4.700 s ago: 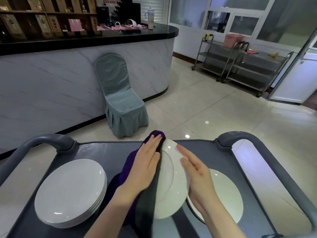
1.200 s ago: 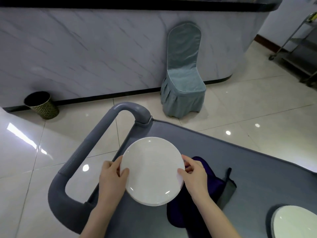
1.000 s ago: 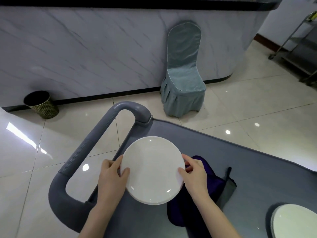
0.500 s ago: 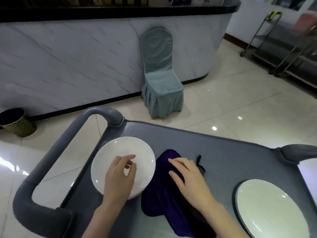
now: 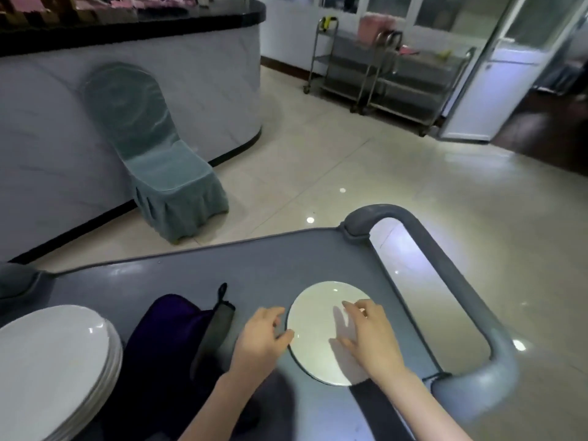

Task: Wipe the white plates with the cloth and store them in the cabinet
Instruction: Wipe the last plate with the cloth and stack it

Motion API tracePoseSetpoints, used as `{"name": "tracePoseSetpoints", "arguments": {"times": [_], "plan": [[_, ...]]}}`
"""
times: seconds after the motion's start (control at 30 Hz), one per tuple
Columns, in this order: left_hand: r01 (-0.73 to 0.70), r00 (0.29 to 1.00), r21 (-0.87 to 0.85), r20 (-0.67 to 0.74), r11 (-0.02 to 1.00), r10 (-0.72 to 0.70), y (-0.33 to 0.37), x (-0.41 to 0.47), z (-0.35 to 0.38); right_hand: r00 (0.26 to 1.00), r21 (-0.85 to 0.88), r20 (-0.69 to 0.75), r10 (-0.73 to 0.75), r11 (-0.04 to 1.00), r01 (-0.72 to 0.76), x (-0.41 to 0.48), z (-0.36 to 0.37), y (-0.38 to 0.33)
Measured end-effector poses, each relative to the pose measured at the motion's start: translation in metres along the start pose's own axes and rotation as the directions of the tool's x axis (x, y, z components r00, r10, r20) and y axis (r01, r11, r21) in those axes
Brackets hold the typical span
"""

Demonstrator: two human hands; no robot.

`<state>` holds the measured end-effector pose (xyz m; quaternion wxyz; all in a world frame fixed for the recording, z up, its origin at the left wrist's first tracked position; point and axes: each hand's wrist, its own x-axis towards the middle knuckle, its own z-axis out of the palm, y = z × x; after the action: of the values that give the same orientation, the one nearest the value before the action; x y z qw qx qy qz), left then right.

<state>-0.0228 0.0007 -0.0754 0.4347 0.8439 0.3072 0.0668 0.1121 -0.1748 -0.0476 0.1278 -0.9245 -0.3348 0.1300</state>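
A single white plate [image 5: 318, 323] lies flat on the right part of the grey cart top [image 5: 270, 268]. My left hand [image 5: 261, 338] is at the plate's left rim, fingers loosely curled, thumb touching the edge. My right hand [image 5: 372, 335] rests on the plate's right half with fingers spread. A stack of white plates [image 5: 54, 361] sits at the cart's left end. The dark purple cloth [image 5: 165, 338] lies crumpled between the stack and my left hand, untouched.
The cart's grey loop handle [image 5: 471, 313] curves around its right end. A chair in a teal cover [image 5: 159, 160] stands against the curved marble counter [image 5: 206, 74]. Steel trolleys [image 5: 381, 65] stand at the back right beside an open door [image 5: 496, 84].
The view swung right. Both hands left the plate stack and the cloth and moved to the single plate at the cart's right end.
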Motion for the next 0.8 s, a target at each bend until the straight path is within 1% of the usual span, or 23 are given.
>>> {"name": "tracePoseSetpoints", "arguments": {"times": [0.1, 0.23, 0.3, 0.4, 0.5, 0.6, 0.7, 0.77, 0.8], "plan": [[0.061, 0.997, 0.044, 0.039, 0.997, -0.062, 0.011, 0.007, 0.023, 0.992, -0.007, -0.005, 0.127, 0.992, -0.127, -0.002, -0.006, 0.031], [0.128, 0.992, 0.08, -0.022, 0.989, -0.126, 0.012, 0.01, 0.043, 0.969, 0.046, 0.05, 0.242, 0.969, -0.244, 0.0, -0.003, 0.058], [0.155, 0.987, 0.072, -0.042, 0.985, -0.153, 0.012, 0.011, 0.048, 0.961, 0.112, 0.091, 0.263, 0.956, -0.272, 0.003, 0.002, 0.067], [0.177, 0.984, 0.075, -0.047, 0.981, -0.174, 0.011, 0.014, 0.049, 0.95, 0.275, 0.159, 0.269, 0.912, -0.304, 0.006, 0.01, 0.076], [0.209, 0.978, 0.053, -0.028, 0.976, -0.208, 0.009, 0.016, 0.046, 0.944, 0.36, 0.164, 0.286, 0.874, -0.327, 0.011, 0.013, 0.08], [0.26, 0.966, -0.04, -0.001, 0.965, -0.26, 0.011, 0.01, 0.042, 0.943, 0.421, 0.151, 0.296, 0.844, -0.332, 0.011, 0.014, 0.084], [0.303, 0.951, -0.148, -0.013, 0.942, -0.308, 0.01, 0.0, 0.036, 0.951, 0.488, 0.14, 0.275, 0.817, -0.308, 0.007, 0.006, 0.079], [0.328, 0.938, -0.23, -0.036, 0.916, -0.345, 0.008, -0.006, 0.027, 0.958, 0.578, 0.139, 0.249, 0.766, -0.283, 0.004, 0.0, 0.069], [0.334, 0.932, -0.273, -0.046, 0.902, -0.359, 0.007, -0.01, 0.021, 0.961, 0.636, 0.145, 0.234, 0.722, -0.272, 0.003, -0.003, 0.062]]}}
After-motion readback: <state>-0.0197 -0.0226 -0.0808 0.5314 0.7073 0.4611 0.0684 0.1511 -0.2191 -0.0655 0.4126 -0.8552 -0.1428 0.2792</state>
